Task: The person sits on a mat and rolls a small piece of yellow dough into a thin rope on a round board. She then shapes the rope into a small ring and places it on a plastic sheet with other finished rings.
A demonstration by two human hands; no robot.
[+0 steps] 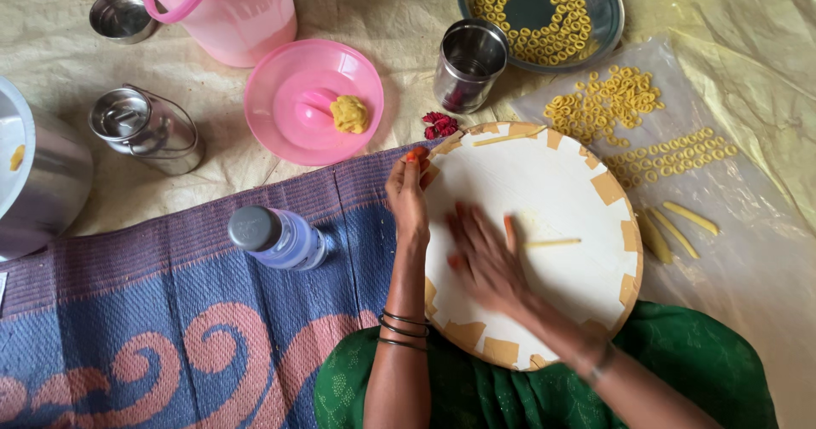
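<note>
Soft, even daylight; faint shadows; right hand (pixel 486 259) motion-blurred.

left hand (pixel 407 193): fingers curled, arm straight | right hand (pixel 483 259): flat, palm down, fingers spread, blurred

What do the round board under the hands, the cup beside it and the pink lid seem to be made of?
The round board looks like wood or pressed board with a matte white face; tan patches edge its rim. The cup is probably stainless steel, judging by its shiny grey reflective wall. The pink lid looks like smooth moulded plastic with a soft sheen. The yellow lump on it seems to be dough.
</note>
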